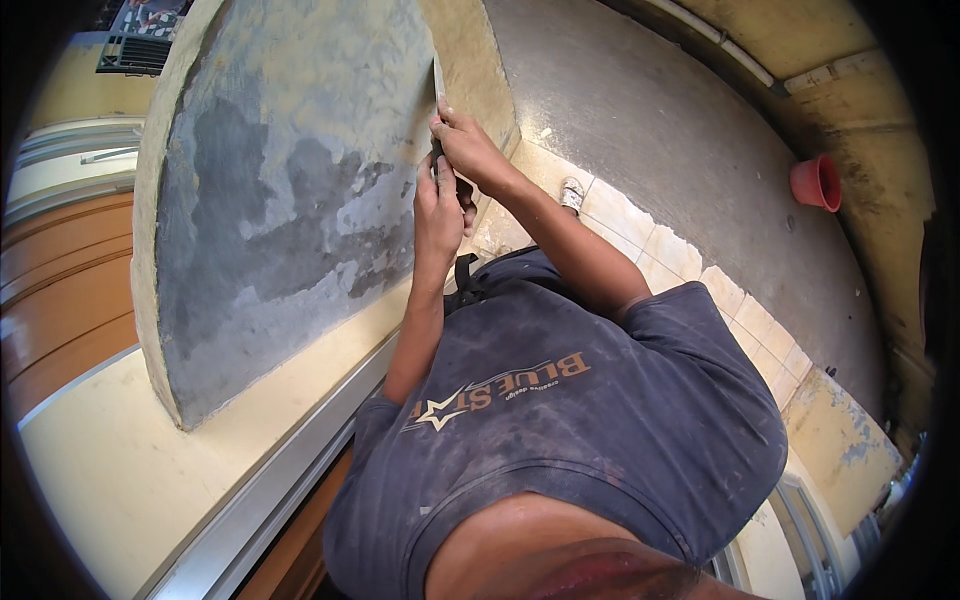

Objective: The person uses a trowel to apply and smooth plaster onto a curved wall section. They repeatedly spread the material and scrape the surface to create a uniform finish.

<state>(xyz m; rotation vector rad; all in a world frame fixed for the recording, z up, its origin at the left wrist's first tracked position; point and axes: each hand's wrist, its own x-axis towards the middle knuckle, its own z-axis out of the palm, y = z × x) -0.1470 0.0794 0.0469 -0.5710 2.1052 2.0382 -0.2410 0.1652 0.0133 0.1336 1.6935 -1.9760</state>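
A thin metal blade with a dark handle, probably a trowel or scraper (438,84), is seen almost edge-on. My right hand (468,148) is closed around it near the base of the blade. Below, my left hand (437,212) grips the handle end, its fingers partly hidden. The blade lies along the right side of a plastered wall (300,150), close to its pale, rough edge (465,60); whether it touches cannot be made out. Dark grey, damp-looking patches cover the wall's middle and lower part, with lighter smears above.
A cream ledge (270,400) runs under the wall beside a metal frame (270,480). Cream floor tiles (640,225) border a grey concrete floor (680,120). A red bucket (816,183) stands at the far right. Brown wooden panels (70,290) are on the left.
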